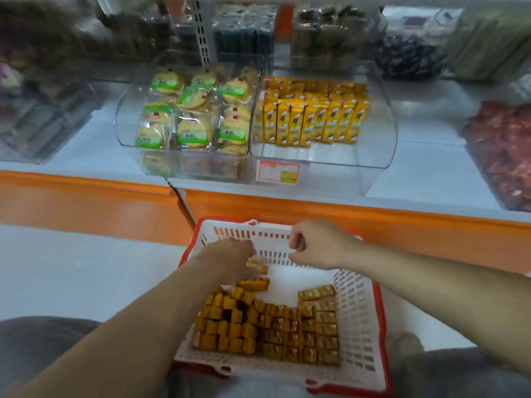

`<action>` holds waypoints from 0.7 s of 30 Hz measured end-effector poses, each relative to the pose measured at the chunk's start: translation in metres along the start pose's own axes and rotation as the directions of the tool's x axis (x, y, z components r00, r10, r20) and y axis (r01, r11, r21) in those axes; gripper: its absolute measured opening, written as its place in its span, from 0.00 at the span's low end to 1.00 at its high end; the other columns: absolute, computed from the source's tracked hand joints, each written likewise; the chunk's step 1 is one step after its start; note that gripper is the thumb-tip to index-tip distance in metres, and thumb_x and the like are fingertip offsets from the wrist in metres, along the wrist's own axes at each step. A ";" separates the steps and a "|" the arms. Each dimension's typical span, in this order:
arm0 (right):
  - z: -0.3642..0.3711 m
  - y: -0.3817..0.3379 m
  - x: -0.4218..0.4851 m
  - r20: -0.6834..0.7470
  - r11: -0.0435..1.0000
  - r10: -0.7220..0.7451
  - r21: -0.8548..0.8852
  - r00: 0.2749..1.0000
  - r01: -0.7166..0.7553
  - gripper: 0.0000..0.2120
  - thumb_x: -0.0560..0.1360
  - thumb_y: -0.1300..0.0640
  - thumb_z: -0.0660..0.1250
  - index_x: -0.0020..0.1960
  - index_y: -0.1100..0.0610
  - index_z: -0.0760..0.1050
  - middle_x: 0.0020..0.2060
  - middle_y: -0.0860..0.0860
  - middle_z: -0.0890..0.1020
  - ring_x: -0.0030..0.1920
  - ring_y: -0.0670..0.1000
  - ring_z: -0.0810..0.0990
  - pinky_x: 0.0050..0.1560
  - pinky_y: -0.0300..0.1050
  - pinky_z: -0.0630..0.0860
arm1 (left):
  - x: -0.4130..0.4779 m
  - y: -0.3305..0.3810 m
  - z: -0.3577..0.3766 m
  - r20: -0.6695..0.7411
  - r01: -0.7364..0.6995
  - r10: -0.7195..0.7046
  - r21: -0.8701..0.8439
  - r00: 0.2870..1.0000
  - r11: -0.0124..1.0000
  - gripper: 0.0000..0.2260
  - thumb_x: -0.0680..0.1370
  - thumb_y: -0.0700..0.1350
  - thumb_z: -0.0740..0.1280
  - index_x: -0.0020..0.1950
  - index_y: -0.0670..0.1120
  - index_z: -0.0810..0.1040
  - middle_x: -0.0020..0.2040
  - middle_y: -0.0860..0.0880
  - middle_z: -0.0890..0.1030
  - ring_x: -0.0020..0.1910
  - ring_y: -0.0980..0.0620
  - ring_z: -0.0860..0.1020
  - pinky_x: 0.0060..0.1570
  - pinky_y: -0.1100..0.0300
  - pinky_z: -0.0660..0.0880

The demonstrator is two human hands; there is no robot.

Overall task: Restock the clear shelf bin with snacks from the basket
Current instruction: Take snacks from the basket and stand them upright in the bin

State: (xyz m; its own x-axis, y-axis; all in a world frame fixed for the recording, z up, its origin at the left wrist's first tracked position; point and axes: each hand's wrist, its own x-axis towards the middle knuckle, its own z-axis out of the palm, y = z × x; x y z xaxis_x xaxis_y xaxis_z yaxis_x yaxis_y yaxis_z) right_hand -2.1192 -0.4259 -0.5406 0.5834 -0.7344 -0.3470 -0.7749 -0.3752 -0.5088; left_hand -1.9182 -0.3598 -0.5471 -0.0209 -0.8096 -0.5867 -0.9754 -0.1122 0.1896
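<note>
A white basket with a red rim (360,305) sits in front of me, holding several yellow-orange snack packs (275,331) stacked in its near half. My left hand (230,258) reaches into the basket's far part and its fingers curl round one yellow snack pack (258,266). My right hand (314,244) hovers over the basket's far wall with its fingers curled; nothing shows in it. On the shelf above stands the clear bin (382,133) with rows of upright yellow snack packs (313,120) at its back; its front floor is bare.
Left of that bin, another clear bin (128,122) holds green-labelled round cookie packs. A red price tag (277,172) is on the bin front. The orange shelf edge (287,208) runs between basket and bins. Other bins of dark and red snacks flank both sides.
</note>
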 end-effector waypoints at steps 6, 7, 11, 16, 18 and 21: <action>0.110 0.079 0.053 0.211 0.984 0.179 -0.025 0.961 -0.177 0.12 0.76 0.51 0.73 0.57 0.54 0.77 0.53 0.49 0.78 0.51 0.52 0.78 0.52 0.49 0.76 | 0.062 -0.023 0.071 0.075 0.130 -0.122 -0.105 0.990 0.986 0.22 0.81 0.52 0.67 0.73 0.45 0.71 0.70 0.42 0.75 0.66 0.42 0.75 0.62 0.51 0.74; 0.124 0.092 0.061 0.194 0.978 0.207 -0.017 0.959 -0.208 0.13 0.76 0.51 0.72 0.59 0.53 0.77 0.54 0.49 0.78 0.52 0.52 0.78 0.53 0.49 0.76 | 0.074 -0.028 0.082 0.069 0.146 -0.139 -0.115 0.988 0.983 0.22 0.81 0.52 0.68 0.73 0.45 0.71 0.70 0.42 0.75 0.66 0.42 0.75 0.63 0.50 0.74; 0.166 0.142 0.078 0.195 0.944 0.323 0.007 0.926 -0.330 0.18 0.77 0.54 0.70 0.66 0.55 0.76 0.61 0.52 0.79 0.60 0.53 0.77 0.59 0.45 0.74 | 0.120 -0.051 0.119 0.016 0.222 -0.223 -0.159 0.975 0.962 0.26 0.79 0.52 0.70 0.74 0.45 0.70 0.71 0.42 0.75 0.68 0.41 0.74 0.65 0.48 0.74; 0.197 0.179 0.079 0.263 0.899 0.408 0.054 0.874 -0.436 0.22 0.76 0.52 0.70 0.69 0.53 0.73 0.66 0.52 0.77 0.64 0.53 0.76 0.63 0.48 0.74 | 0.164 -0.064 0.159 0.019 0.278 -0.281 -0.237 0.959 0.931 0.32 0.78 0.55 0.72 0.77 0.44 0.65 0.72 0.39 0.71 0.68 0.38 0.74 0.64 0.46 0.74; 0.204 0.185 0.082 0.291 0.909 0.407 -0.042 0.866 -0.414 0.20 0.76 0.58 0.67 0.67 0.51 0.74 0.65 0.52 0.77 0.62 0.53 0.76 0.61 0.48 0.75 | 0.175 -0.069 0.170 0.037 0.297 -0.296 -0.207 0.955 0.932 0.32 0.78 0.56 0.72 0.76 0.44 0.66 0.71 0.39 0.72 0.68 0.38 0.74 0.65 0.44 0.75; 0.203 0.193 0.086 0.314 0.913 0.407 -0.179 0.858 -0.368 0.21 0.75 0.64 0.67 0.66 0.50 0.75 0.63 0.52 0.77 0.59 0.54 0.77 0.58 0.48 0.76 | 0.185 -0.078 0.180 0.004 0.286 -0.290 -0.167 0.957 0.944 0.22 0.81 0.49 0.68 0.72 0.43 0.69 0.66 0.39 0.76 0.64 0.38 0.77 0.61 0.42 0.77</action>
State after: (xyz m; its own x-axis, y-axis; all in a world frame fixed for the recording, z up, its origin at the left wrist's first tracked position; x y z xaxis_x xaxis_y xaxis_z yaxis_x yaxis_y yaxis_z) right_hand -2.1689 -0.4468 -0.8291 0.2612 -0.6054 -0.7518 -0.9652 -0.1735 -0.1956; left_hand -1.8857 -0.3972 -0.8118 0.2618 -0.7402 -0.6194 -0.8897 -0.4337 0.1423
